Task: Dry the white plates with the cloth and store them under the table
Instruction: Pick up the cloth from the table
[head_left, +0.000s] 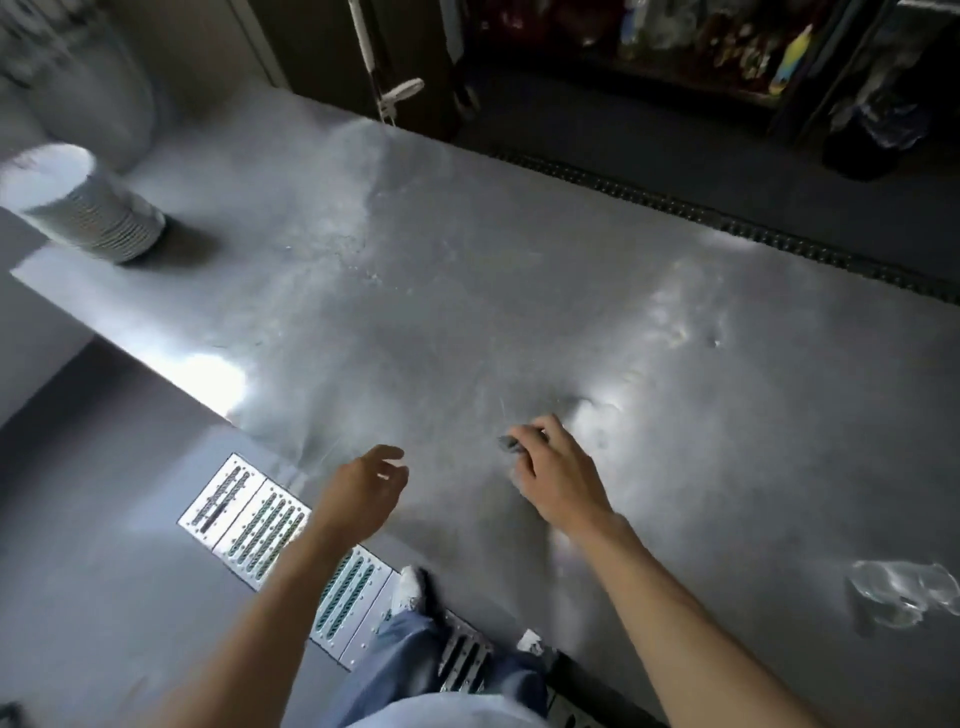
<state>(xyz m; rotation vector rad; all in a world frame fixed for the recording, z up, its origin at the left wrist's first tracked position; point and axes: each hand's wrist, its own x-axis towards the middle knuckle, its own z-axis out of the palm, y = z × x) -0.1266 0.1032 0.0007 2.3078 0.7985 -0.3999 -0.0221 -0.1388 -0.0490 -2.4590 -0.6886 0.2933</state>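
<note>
Tall stack of round white plates (98, 218) sits far left on the scuffed steel table (519, 312), well apart from your hands, likely parked there awaiting drying. Your left hand (363, 486) hovers at the near edge, fingers loose and apart, holding nothing. Your right hand (558, 478) curls over a small grey scrap (510, 443); whether it is pinched, cannot tell. Crumpled clear plastic (904, 592) lies near right. Grey floor with slotted metal drain grates (249, 525) below.

One plate stack (96, 218); one table (519, 312); left hand (363, 488), right hand (561, 478); one grey thing (508, 443); two shoes (410, 587).
</note>
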